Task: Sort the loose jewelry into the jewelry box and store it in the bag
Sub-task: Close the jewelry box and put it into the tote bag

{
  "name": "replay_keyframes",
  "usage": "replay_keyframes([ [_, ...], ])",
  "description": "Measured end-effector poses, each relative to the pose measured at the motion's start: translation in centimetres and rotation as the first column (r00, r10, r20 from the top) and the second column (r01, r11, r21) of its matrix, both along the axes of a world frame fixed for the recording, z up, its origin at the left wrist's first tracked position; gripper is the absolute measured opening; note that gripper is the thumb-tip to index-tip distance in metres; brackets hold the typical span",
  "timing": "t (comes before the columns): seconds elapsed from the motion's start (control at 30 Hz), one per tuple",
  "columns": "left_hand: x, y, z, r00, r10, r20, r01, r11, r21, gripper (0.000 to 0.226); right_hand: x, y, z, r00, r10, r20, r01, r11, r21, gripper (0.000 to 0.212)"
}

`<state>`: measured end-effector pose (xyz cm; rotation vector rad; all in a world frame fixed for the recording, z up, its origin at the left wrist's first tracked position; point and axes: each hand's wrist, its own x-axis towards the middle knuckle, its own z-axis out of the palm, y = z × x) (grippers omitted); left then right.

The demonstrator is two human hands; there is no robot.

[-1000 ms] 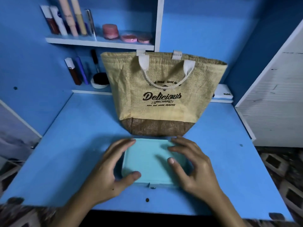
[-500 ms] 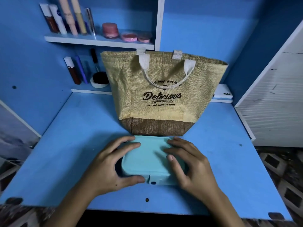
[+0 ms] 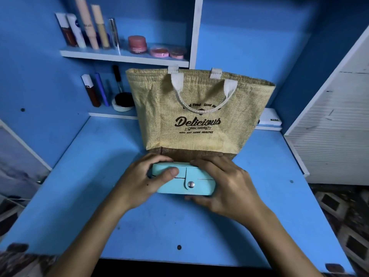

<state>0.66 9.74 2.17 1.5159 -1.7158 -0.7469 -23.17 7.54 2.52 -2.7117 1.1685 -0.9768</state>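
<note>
A light teal jewelry box [image 3: 196, 181], closed with a snap-button flap on its front, is tilted up with that front face toward me, just in front of the bag. My left hand [image 3: 139, 182] grips its left end, thumb on the front face. My right hand [image 3: 225, 186] grips its right end, fingers over the top and thumb under the lower edge. A tan burlap bag [image 3: 199, 116] printed "Delicious", with white handles, stands upright behind the box on the blue desk [image 3: 159, 226]. No loose jewelry is visible.
Shelves on the back wall hold cosmetic tubes [image 3: 87, 31], pink jars [image 3: 137, 44] and a dark round pot [image 3: 122, 101]. A white slatted panel [image 3: 335, 126] stands at the right. A small white box [image 3: 270, 117] lies behind the bag's right side.
The box lay flat under both hands; it has been tipped up and lifted toward the bag, so its snap-button front faces me. Both hands shifted to grip its ends.
</note>
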Motion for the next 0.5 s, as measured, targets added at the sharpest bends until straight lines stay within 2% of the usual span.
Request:
replay_keyframes([
  [0.07, -0.1, -0.2, 0.2, 1.000, 0.006, -0.024, -0.006, 1.000, 0.009, 0.056, 0.1, -0.3, 0.1, 1.000, 0.003, 0.003, -0.003, 1.000, -0.004, 0.061],
  [0.17, 0.2, -0.6, 0.3, 1.000, -0.011, 0.021, 0.011, 1.000, 0.003, 0.058, 0.2, -0.7, 0.2, 1.000, 0.008, 0.002, -0.008, 1.000, 0.002, 0.060],
  [0.27, 0.5, -1.2, 0.9, 0.997, -0.045, 0.060, 0.051, 0.994, -0.099, 0.065, 0.2, -0.9, 1.0, 1.000, 0.013, 0.003, -0.014, 1.000, 0.021, 0.060],
  [0.4, 0.7, -2.1, 2.8, 0.998, -0.054, -0.035, 0.043, 0.967, -0.249, 0.045, 0.0, -1.5, 3.5, 0.998, 0.023, 0.058, -0.022, 1.000, -0.011, 0.057],
  [0.5, 1.0, -3.3, 4.7, 0.992, -0.004, -0.125, -0.043, 0.928, -0.371, 0.043, -0.2, -1.9, 6.5, 0.992, 0.042, 0.118, -0.039, 0.999, -0.026, 0.059],
])
